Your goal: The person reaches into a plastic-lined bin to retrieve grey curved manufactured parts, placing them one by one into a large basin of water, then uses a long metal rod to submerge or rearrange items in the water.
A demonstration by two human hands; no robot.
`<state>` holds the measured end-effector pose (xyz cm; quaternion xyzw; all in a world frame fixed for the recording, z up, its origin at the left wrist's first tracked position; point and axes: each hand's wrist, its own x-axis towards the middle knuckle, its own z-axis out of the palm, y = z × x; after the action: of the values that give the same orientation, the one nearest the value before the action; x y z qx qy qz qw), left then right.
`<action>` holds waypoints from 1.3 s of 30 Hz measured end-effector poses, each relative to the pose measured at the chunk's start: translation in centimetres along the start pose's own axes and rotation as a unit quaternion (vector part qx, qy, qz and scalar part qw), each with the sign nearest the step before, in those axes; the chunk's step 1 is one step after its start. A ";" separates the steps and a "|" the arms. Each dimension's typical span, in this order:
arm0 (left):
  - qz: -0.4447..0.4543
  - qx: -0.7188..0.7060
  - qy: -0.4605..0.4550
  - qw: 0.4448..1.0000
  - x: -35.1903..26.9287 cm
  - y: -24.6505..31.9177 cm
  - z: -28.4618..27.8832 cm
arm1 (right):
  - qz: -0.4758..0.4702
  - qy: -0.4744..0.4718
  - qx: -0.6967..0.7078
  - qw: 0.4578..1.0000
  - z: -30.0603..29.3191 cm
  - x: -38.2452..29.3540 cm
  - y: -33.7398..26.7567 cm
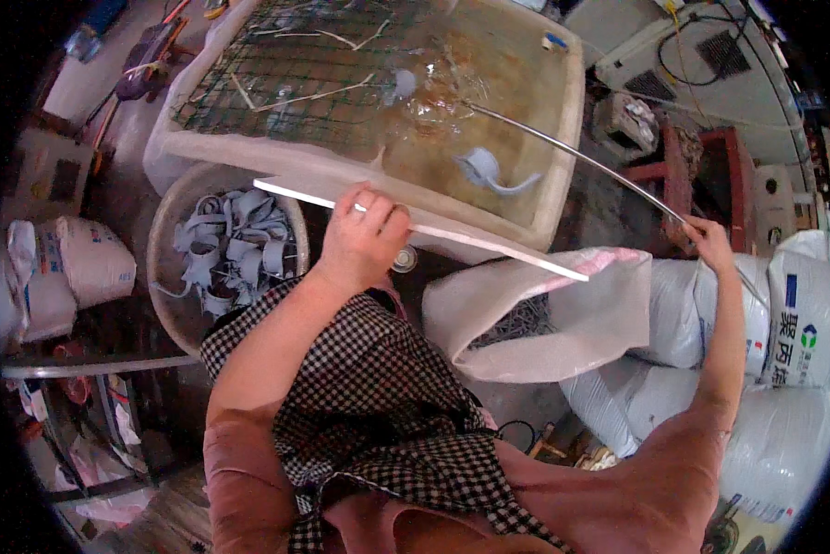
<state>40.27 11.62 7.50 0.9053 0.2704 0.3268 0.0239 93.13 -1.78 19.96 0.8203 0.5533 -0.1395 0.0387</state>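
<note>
Across the near rim of a large water-filled tub (568, 138) lies a long white strip (498, 251), and my left hand (368, 232) is closed on its middle part. My right hand (707, 239) grips a thin metal rod (588, 158), whose far end reaches the rippling water. A grey plastic part with a curved tail (484, 170) is in the water near the right side. Another pale piece (405, 83) sits beside a green mesh (304, 90) at the tub's left.
A round bin (160, 277) of grey plastic parts (238, 242) stands at the left. An open woven sack (588, 325) holds small dark grey pieces. Stuffed white sacks (782, 415) line the right, more sacks (96, 260) the left. A red frame (737, 187) stands behind.
</note>
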 end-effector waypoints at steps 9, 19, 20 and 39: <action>-0.001 0.021 0.025 0.999 0.5 0.5 -0.5 | 0.015 -0.058 -0.030 0.998 -4.8 -7.3 1.5; 0.004 0.023 0.037 0.999 -0.2 0.5 -0.5 | 0.016 -0.093 0.069 0.993 -0.2 -3.6 -2.1; 0.003 0.026 0.038 0.999 -0.3 0.4 -0.5 | 0.026 -0.117 0.063 0.991 0.5 -2.8 -3.2; 0.011 0.008 -0.004 1.000 -0.7 -0.4 -0.2 | -0.096 -0.103 0.083 0.987 17.5 14.9 -15.7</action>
<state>39.47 11.59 7.19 0.9096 0.2632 0.3212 0.0141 80.66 13.84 0.59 0.7449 0.6094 -0.2714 0.0136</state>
